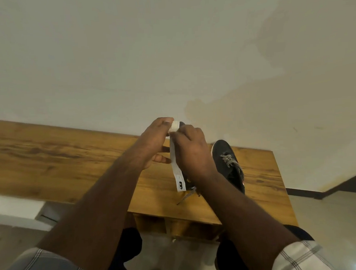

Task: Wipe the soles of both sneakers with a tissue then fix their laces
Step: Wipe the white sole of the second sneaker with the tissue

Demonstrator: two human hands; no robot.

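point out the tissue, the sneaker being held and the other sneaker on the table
tissue (175, 126), head view, on the white wad by the fingertips
held sneaker (175, 155), head view, on its white sole edge
other sneaker (222, 148), head view, on its black toe

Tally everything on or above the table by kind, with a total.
Sneakers: 2, one held tilted on its side, one resting on the table
Tissues: 1
Hands: 2, left, right
Tables: 1
Total: 6
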